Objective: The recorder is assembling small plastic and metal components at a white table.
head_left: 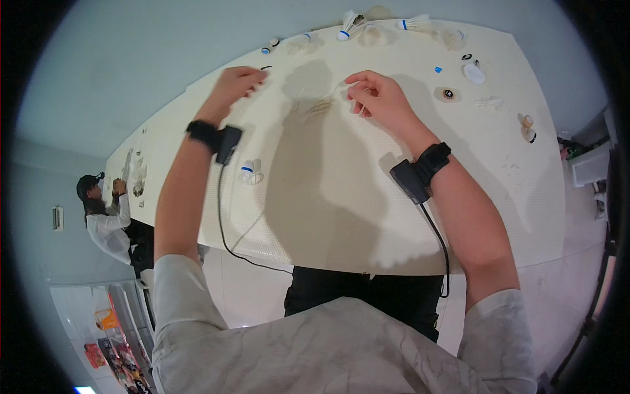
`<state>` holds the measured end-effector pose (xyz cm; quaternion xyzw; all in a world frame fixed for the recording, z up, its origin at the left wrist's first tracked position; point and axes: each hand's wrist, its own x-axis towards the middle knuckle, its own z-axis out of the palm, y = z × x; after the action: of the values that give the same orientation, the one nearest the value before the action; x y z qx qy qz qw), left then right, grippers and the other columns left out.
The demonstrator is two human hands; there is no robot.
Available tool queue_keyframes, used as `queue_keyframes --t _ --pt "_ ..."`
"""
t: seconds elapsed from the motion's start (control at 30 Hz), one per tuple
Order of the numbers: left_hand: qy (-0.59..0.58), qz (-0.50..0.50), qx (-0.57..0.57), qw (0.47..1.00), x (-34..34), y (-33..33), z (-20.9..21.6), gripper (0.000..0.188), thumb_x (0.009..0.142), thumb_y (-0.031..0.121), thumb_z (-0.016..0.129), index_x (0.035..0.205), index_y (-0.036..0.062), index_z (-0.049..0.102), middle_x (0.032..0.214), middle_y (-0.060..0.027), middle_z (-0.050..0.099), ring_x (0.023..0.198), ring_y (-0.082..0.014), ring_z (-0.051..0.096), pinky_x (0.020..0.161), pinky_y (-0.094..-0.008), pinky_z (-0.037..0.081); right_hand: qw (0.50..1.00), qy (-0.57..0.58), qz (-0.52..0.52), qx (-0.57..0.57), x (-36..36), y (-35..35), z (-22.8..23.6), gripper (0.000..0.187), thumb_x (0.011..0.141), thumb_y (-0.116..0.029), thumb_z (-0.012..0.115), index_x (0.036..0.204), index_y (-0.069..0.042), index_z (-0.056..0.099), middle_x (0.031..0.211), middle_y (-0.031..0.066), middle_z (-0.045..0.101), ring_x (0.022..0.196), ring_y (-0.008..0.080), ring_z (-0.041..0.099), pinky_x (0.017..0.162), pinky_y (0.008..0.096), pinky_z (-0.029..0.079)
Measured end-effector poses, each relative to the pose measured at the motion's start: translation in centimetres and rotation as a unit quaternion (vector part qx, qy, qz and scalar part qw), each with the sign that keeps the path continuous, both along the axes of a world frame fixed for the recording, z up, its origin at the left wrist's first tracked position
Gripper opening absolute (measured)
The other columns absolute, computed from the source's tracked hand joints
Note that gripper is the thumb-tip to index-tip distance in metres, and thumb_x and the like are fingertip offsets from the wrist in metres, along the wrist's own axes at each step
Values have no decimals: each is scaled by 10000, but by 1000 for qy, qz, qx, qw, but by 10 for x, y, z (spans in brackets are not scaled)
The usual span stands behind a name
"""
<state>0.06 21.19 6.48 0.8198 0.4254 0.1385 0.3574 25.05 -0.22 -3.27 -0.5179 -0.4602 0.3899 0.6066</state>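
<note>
Wrist-strapped right hand (pixel 377 98) pinches a thin feather (pixel 323 105) lying left of it on the desk (pixel 341 197), long axis left-right; left hand (pixel 237 82), fingers closed, is farther off.

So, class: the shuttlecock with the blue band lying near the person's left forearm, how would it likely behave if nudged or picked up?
The shuttlecock looks feathery and small, so probably very light. Lying on its side on the table, its cone shape would likely roll in a curve, not straight. The thin white feathers probably crush easily.
</note>
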Motion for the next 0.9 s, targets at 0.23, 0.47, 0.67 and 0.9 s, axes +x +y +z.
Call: queue_keyframes --t 0.23,0.47,0.67,0.9 --pt "75 22 117 990 101 76 -82 374 910 351 706 1220 142 694 1053 -110 703 888 -264 658 790 -369 537 1000 21 17 8 -6 6 -2 228 940 -144 660 1123 -8 670 843 45 689 652 107 641 564 248 505" --pt "92 190 220 952 129 81 -79 434 889 251 689 1310 166 629 1151 -165 699 1076 -339 670 888 -404 537 998 52 27 0 -8 0 1 226 948 -160 663 1113 -6 669 824 40 676 643 106 642 547 240 496" --pt "-289 76 -174 938 101 -54 -24 191 860 229 768 860 66 668 711 55 448 609 -59 373 544 -237 310 975 187 -115 37 -4 -2 5 284 954 -206 692 1149 -2 667 843 61 678 728 133 662 608 277 550" --pt "-312 36 -156 936 55 -134 -52 126 889 167 760 832 66 708 697 66 538 602 -39 407 542 -210 297 995 46 30 85 -2 -3 10 289 942 -133 711 1203 -12 682 889 79 717 774 131 683 722 281 583"
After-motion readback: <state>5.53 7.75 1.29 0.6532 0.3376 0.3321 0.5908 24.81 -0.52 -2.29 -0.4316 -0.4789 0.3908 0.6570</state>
